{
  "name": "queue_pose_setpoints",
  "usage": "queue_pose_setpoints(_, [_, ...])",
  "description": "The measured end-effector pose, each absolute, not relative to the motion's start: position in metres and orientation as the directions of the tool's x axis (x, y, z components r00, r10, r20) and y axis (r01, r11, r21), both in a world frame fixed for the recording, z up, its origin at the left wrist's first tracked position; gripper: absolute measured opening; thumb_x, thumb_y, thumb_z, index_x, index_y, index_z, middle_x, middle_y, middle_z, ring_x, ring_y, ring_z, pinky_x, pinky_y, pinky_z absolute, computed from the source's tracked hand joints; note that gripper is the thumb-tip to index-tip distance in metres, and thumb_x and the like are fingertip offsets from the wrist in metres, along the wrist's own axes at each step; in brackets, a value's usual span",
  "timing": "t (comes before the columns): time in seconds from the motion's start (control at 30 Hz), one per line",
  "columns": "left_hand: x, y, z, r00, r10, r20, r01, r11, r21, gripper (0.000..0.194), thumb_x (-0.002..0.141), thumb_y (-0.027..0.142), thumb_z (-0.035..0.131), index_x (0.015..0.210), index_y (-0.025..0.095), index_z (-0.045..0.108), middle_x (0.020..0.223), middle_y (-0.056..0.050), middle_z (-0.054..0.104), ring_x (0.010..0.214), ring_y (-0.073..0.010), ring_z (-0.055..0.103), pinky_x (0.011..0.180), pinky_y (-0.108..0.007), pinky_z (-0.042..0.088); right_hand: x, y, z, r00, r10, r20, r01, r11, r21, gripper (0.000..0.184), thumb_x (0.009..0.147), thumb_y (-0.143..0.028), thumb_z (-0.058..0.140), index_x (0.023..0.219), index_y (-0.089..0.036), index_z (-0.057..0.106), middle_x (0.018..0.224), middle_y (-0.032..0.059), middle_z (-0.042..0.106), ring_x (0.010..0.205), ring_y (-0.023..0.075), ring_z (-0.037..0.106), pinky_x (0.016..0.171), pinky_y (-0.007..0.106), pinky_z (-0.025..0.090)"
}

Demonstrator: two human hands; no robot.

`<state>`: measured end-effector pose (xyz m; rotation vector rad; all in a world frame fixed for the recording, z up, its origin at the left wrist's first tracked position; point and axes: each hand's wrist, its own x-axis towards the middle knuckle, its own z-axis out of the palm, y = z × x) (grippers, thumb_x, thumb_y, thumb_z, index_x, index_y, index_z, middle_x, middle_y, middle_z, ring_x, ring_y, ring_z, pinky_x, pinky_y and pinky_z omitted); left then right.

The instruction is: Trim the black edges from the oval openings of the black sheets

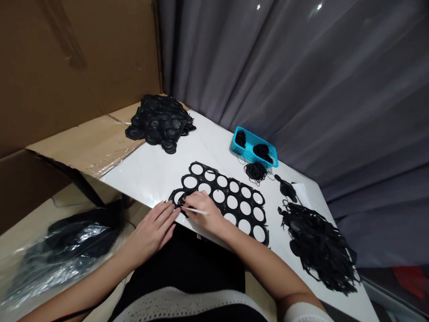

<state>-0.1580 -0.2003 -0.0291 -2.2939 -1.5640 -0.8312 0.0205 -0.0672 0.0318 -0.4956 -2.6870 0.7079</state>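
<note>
black sheet point(227, 191) under right grip point(203, 213), left hand point(150, 235)

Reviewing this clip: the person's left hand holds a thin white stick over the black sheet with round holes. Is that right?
No: the head view shows the right hand, not the left, holding the thin white stick over the black sheet with round holes.

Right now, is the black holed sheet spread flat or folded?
Spread flat: the black sheet with round holes lies open on the white board, which shows through its holes; no fold is visible.
</note>
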Motion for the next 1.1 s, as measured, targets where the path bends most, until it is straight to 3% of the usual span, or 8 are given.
queue_pose_setpoints(0.17, [-0.158, -0.199, -0.029, 0.249, 0.777, 0.578, 0.909, -0.393, 0.137, 0.048, 0.096, 0.015, 0.055, 0.144, 0.016, 0.054, 0.131, -0.013, 0.067, 0.129, -0.0289, 0.057, 0.115, -0.048, 0.041, 0.018, -0.058, 0.034, -0.893, 0.331, 0.305, 0.265, 0.935, -0.236, 0.01, 0.096, -0.017, 0.048, 0.092, -0.018, 0.057, 0.097, 0.0087, 0.068, 0.09, 0.0221, 0.055, 0.083, 0.036, 0.034])
queue_pose_setpoints(0.3, [-0.161, -0.199, -0.025, 0.282, 0.758, 0.588, 0.913, -0.401, 0.079, 0.043, 0.097, 0.016, 0.055, 0.14, 0.015, 0.057, 0.128, -0.013, 0.069, 0.125, -0.0284, 0.059, 0.112, -0.046, 0.043, 0.03, -0.005, 0.052, -0.528, 0.744, 0.41, 0.585, 0.668, -0.459, 0.017, 0.092, -0.016, 0.046, 0.076, -0.021, 0.05, 0.077, 0.0044, 0.061, 0.075, 0.0208, 0.052, 0.077, 0.035, 0.036])
queue_pose_setpoints(0.4, [-0.166, -0.197, -0.015, 0.288, 0.767, 0.573, 0.908, -0.409, 0.09, 0.037, 0.097, 0.021, 0.057, 0.134, 0.018, 0.061, 0.123, -0.01, 0.071, 0.12, -0.0266, 0.062, 0.111, -0.045, 0.042, 0.051, 0.02, 0.072, -0.353, 0.884, 0.306, 0.464, 0.449, -0.763, 0.022, 0.088, -0.027, 0.059, 0.07, -0.022, 0.048, 0.069, -0.0006, 0.057, 0.067, 0.0177, 0.051, 0.069, 0.031, 0.037])
queue_pose_setpoints(0.5, [-0.17, -0.183, 0.006, 0.218, 0.823, 0.524, 0.889, -0.39, 0.241, 0.028, 0.097, 0.03, 0.058, 0.122, 0.023, 0.067, 0.112, -0.007, 0.071, 0.108, -0.0244, 0.066, 0.107, -0.045, 0.045, 0.069, 0.013, 0.09, -0.425, 0.903, 0.055, 0.187, 0.147, -0.971, 0.031, 0.078, -0.034, 0.074, 0.066, -0.022, 0.049, 0.066, -0.002, 0.059, 0.07, 0.017, 0.057, 0.067, 0.029, 0.04])
queue_pose_setpoints(0.63, [-0.161, -0.136, 0.048, 0.037, 0.947, 0.32, 0.688, -0.257, 0.679, 0.038, 0.099, 0.041, 0.054, 0.136, 0.027, 0.055, 0.13, -0.009, 0.061, 0.12, -0.026, 0.06, 0.102, -0.044, 0.049, 0.083, -0.008, 0.107, -0.55, 0.824, -0.136, -0.103, -0.229, -0.968, 0.042, 0.069, -0.038, 0.086, 0.069, -0.021, 0.048, 0.074, 0.0001, 0.067, 0.074, 0.017, 0.065, 0.068, 0.028, 0.044])
queue_pose_setpoints(0.73, [-0.138, -0.093, 0.076, 0.139, 0.976, 0.168, 0.329, -0.205, 0.922, 0.056, 0.097, 0.048, 0.057, 0.147, 0.028, 0.039, 0.142, -0.013, 0.055, 0.132, -0.0286, 0.054, 0.107, -0.049, 0.047, 0.091, -0.014, 0.118, -0.562, 0.814, -0.145, -0.2, -0.304, -0.931, 0.044, 0.067, -0.037, 0.089, 0.071, -0.021, 0.048, 0.078, 0.0018, 0.071, 0.073, 0.016, 0.067, 0.067, 0.027, 0.046])
queue_pose_setpoints(0.9, [-0.093, -0.046, 0.102, 0.346, 0.936, 0.063, -0.012, -0.062, 0.998, 0.061, 0.094, 0.044, 0.064, 0.147, 0.03, 0.037, 0.148, -0.014, 0.051, 0.139, -0.0284, 0.049, 0.113, -0.052, 0.04, 0.11, -0.008, 0.125, -0.49, 0.861, -0.136, -0.228, -0.277, -0.934, 0.048, 0.062, -0.038, 0.093, 0.068, -0.02, 0.049, 0.067, -0.0041, 0.063, 0.064, 0.0119, 0.061, 0.064, 0.025, 0.047])
queue_pose_setpoints(1.1, [-0.065, -0.015, 0.108, 0.495, 0.869, -0.013, -0.091, 0.066, 0.994, 0.068, 0.085, 0.029, 0.075, 0.145, 0.031, 0.044, 0.141, -0.011, 0.057, 0.135, -0.026, 0.052, 0.107, -0.043, 0.044, 0.136, -0.002, 0.124, -0.48, 0.872, -0.102, -0.227, -0.236, -0.945, 0.046, 0.06, -0.036, 0.094, 0.067, -0.019, 0.051, 0.062, -0.0069, 0.057, 0.059, 0.0085, 0.053, 0.058, 0.022, 0.043])
